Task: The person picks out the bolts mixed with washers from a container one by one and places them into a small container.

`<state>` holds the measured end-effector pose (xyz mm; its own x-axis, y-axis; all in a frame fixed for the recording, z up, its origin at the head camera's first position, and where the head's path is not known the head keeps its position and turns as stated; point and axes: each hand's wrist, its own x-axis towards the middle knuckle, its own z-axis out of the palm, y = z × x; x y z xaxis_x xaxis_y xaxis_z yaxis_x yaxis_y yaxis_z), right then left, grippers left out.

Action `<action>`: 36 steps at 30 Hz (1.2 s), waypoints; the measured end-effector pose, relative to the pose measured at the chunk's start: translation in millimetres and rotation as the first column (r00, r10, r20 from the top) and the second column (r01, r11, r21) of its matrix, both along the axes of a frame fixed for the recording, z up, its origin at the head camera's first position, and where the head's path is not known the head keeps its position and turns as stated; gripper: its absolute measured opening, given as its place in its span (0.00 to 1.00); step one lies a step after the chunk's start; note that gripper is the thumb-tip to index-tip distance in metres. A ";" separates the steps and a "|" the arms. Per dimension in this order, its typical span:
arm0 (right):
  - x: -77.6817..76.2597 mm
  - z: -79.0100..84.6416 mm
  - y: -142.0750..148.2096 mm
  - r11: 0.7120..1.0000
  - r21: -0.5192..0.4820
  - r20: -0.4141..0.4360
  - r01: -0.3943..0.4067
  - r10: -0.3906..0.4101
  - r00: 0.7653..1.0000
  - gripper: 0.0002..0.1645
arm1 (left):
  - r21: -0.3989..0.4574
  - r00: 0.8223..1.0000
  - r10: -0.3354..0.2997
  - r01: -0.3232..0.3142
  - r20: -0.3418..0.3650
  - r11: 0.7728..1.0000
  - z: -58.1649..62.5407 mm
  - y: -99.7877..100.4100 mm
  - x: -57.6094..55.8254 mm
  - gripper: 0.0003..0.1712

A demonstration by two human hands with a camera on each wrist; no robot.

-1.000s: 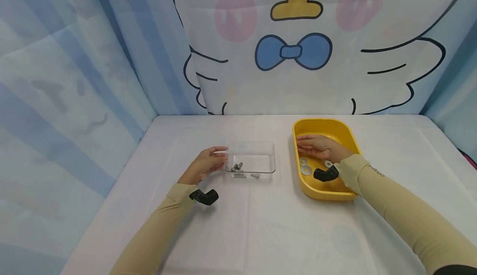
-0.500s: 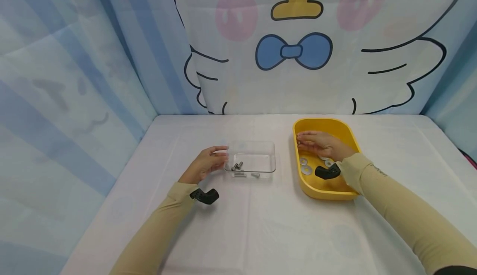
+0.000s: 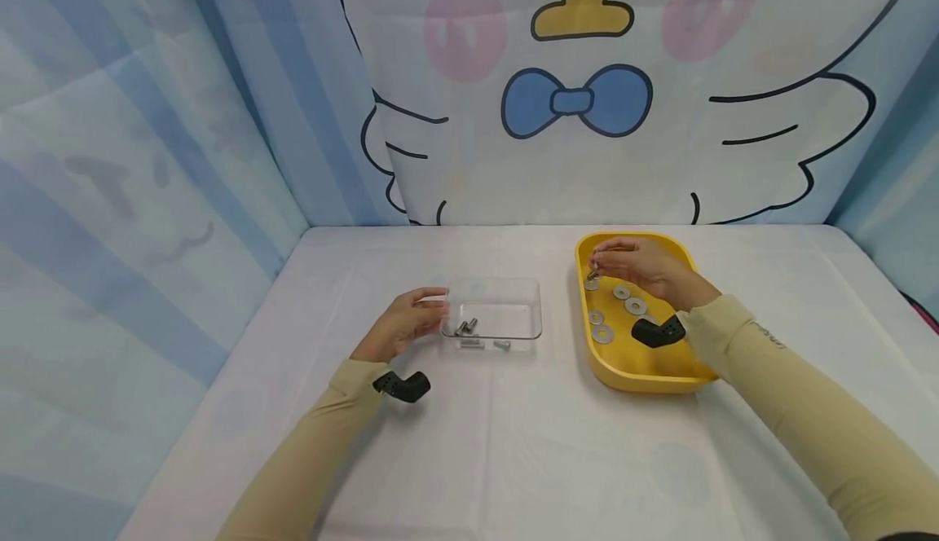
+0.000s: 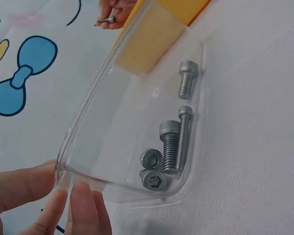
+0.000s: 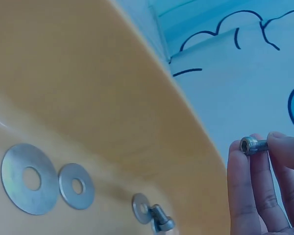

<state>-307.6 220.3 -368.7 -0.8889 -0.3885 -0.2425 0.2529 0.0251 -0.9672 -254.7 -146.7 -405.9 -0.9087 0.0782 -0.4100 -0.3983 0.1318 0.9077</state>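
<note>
My left hand holds the left side of a clear plastic box. In the left wrist view its thumb is at the rim and the fingers are against the wall. Several socket head bolts lie along the bottom of the box. Above the far left part of a yellow tray, my right hand pinches one short socket head bolt between thumb and fingers. Inside the tray are several flat washers, and another bolt lies beside a small washer near the wall.
Both containers stand on a white cloth-covered table, the box left of the tray with a gap between them. A printed curtain hangs behind the table, and a blue striped curtain hangs on the left.
My right hand has risen from the tray floor and shifted slightly away from me, with a bolt in its fingertips. More washers have come into sight. The left hand and box stay put.
</note>
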 end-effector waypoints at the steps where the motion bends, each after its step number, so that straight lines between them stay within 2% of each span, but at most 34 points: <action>1: 0.5 2.3 0.3 1.000 -0.008 -0.002 0.002 -0.002 1.000 0.10 | 0.000 1.000 0.006 -0.006 0.004 1.000 -0.2 0.3 -0.4 0.28; 4: 2.7 9.4 0.7 0.999 -0.029 -0.003 0.018 -0.018 1.000 0.09 | -0.007 1.000 0.012 -0.012 0.011 1.000 -0.4 0.9 -0.9 0.27; 9: 6.1 18.3 -1.5 0.998 0.032 -0.044 0.053 -0.052 0.998 0.04 | 0.000 1.000 0.000 0.000 0.002 1.000 -0.6 -0.5 -0.5 0.28; 12: 8.7 23.3 -5.7 0.996 0.066 -0.070 0.062 -0.057 0.996 0.05 | 0.008 1.000 0.006 -0.006 0.007 1.000 -0.7 -1.1 -1.1 0.28; 16: 13.5 29.3 -14.4 0.996 0.068 -0.103 0.051 -0.043 0.994 0.05 | 0.005 1.000 0.018 -0.018 0.013 1.000 -1.1 -0.4 -2.5 0.27; 20: 17.4 32.9 -25.2 0.997 0.081 -0.131 0.019 -0.008 0.991 0.04 | 0.003 1.000 -0.002 0.002 -0.006 1.000 -1.1 -1.2 -2.2 0.28; 23: 19.2 34.6 -34.8 0.995 0.099 -0.138 -0.004 0.018 0.990 0.04 | 0.014 1.000 -0.017 0.017 -0.013 1.000 -0.9 -2.6 -1.7 0.28; 29: 17.5 32.9 -56.9 0.998 0.049 -0.130 -0.032 0.038 0.991 0.03 | 0.030 0.999 -0.029 0.029 -0.023 0.999 -1.3 -3.8 -1.3 0.28; 33: 15.5 29.0 -70.8 1.000 -0.003 -0.099 -0.029 0.028 0.995 0.04 | 0.026 1.000 -0.020 0.020 -0.016 0.999 -1.8 -3.1 -1.6 0.28; 36: 14.2 25.6 -79.3 1.000 0.007 -0.076 -0.030 0.030 0.997 0.05 | 0.020 1.000 -0.008 0.008 -0.003 1.000 -2.2 -2.1 -1.6 0.28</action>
<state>-293.4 141.1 -343.1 -0.8930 -0.4139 -0.1766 0.1773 0.0371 -0.9835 -256.3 -148.8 -408.1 -0.9092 0.0937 -0.4058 -0.3947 0.1170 0.9113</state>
